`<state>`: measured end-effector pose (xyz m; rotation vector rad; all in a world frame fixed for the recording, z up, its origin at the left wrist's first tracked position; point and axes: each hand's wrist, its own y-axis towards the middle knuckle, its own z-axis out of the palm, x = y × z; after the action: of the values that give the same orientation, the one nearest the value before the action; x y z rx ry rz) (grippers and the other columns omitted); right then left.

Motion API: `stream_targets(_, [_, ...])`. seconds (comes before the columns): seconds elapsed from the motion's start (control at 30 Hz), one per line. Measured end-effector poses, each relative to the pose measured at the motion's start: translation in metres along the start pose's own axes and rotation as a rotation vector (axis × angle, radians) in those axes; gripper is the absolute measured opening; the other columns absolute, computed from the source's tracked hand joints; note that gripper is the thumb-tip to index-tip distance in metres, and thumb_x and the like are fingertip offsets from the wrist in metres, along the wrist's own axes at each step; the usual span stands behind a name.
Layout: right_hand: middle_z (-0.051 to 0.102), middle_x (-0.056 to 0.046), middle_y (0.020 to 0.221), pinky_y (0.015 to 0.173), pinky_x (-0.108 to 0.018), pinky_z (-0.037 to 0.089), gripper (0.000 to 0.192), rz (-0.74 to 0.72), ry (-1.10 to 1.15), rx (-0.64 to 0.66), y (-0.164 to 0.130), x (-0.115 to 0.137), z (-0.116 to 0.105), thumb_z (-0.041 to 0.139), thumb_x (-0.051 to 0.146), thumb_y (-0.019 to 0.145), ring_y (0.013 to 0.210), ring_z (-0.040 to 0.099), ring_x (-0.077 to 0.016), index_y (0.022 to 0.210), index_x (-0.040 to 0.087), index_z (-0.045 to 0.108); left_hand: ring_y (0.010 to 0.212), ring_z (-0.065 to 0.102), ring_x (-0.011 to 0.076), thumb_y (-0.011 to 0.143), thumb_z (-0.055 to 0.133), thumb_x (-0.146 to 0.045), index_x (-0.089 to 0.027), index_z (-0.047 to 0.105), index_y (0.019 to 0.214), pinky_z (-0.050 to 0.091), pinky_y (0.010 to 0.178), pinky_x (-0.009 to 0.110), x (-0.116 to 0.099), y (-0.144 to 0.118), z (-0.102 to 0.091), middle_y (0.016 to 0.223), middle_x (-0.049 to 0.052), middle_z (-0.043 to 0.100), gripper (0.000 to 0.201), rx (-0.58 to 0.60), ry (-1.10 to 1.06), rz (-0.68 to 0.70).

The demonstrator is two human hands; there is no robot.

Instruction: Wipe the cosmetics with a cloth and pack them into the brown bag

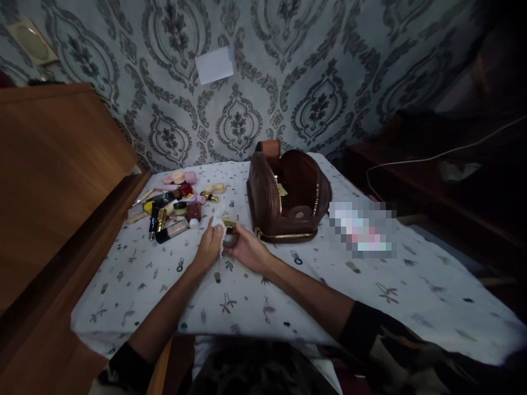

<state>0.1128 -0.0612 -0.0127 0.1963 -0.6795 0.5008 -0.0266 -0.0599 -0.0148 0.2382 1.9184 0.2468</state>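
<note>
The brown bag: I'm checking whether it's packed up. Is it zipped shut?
No, the brown bag stands unzipped, its flap open and its inside showing.

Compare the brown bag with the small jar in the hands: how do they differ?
The brown bag is far larger than the small jar. The bag stands unzipped and untouched; the jar, gold lid on, is held by the right hand while the left hand presses a white tissue to it. Both are over the printed cloth.

Both forearms are bare, with dark short sleeves, the right one showing a lighter camouflage-like pattern.
</note>
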Motion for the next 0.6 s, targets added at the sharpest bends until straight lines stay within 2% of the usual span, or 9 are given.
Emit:
stream_targets(0.07, [0.071,-0.005,0.108,0.086,-0.038,0.055,0.037,0.011,0.068,-0.004,0.0,0.005,0.002,0.054,0.053,0.091,0.103,0.065,-0.0218,0.111,0.023,0.063,0.137,0.043,0.0265,0.093,0.05,-0.047,-0.014,0.043,0.142,0.028,0.117,0.045,0.001,-0.001,0.001,0.14,0.015,0.054,0.059,0.052,0.085,0.09])
stream_targets(0.13, [0.071,-0.006,0.109,0.087,-0.039,0.054,0.04,0.011,0.105,0.013,-0.001,0.009,0.005,0.045,0.053,0.095,0.104,0.065,-0.0221,0.116,0.023,0.062,0.139,0.04,0.0289,0.084,0.064,-0.043,-0.015,0.034,0.146,0.029,0.117,0.046,0.004,-0.001,0.002,0.147,0.018,0.046,0.075,0.072,0.18,0.169])
stream_targets(0.23, [0.071,-0.007,0.109,0.085,-0.037,0.055,0.045,0.039,0.103,0.044,-0.002,0.013,0.008,0.036,0.052,0.099,0.1,0.066,-0.0211,0.12,0.021,0.06,0.138,0.041,0.032,0.071,0.076,-0.039,-0.015,0.033,0.145,0.032,0.114,0.047,0.008,0.0,0.002,0.148,0.019,0.044,0.089,0.036,0.278,0.185])
stream_targets(0.33, [0.072,-0.006,0.107,0.079,-0.032,0.055,0.043,0.095,0.07,0.048,-0.004,0.013,0.007,0.033,0.051,0.101,0.091,0.068,-0.0178,0.12,0.022,0.06,0.126,0.052,0.0312,0.071,0.073,-0.037,-0.013,0.041,0.136,0.041,0.107,0.045,0.005,0.001,-0.002,0.134,0.017,0.056,0.076,-0.001,0.29,0.151])
stream_targets(0.43, [0.072,-0.005,0.102,0.077,-0.03,0.055,0.042,0.144,0.075,0.037,-0.002,0.01,0.001,0.031,0.049,0.103,0.084,0.069,-0.0156,0.119,0.023,0.059,0.1,0.064,0.0261,0.073,0.07,-0.037,-0.013,0.05,0.12,0.05,0.088,0.039,-0.002,0.001,-0.011,0.107,0.011,0.067,0.057,0.035,0.252,0.074])
stream_targets(0.5, [0.073,-0.005,0.097,0.077,-0.032,0.056,0.041,0.182,0.075,0.012,0.0,0.007,-0.003,0.028,0.047,0.104,0.08,0.07,-0.016,0.118,0.021,0.058,0.085,0.064,0.0223,0.073,0.069,-0.038,-0.014,0.052,0.112,0.051,0.077,0.034,-0.007,0.002,-0.018,0.095,0.006,0.068,0.048,0.066,0.211,0.042])
stream_targets(0.6, [0.073,-0.005,0.087,0.075,-0.034,0.057,0.034,0.216,0.044,-0.054,0.003,0.002,-0.01,0.033,0.041,0.105,0.074,0.072,-0.0167,0.116,0.019,0.057,0.078,0.06,0.0198,0.074,0.066,-0.04,-0.015,0.055,0.104,0.05,0.071,0.031,-0.009,0.003,-0.026,0.087,0.003,0.065,0.04,0.068,0.169,0.045])
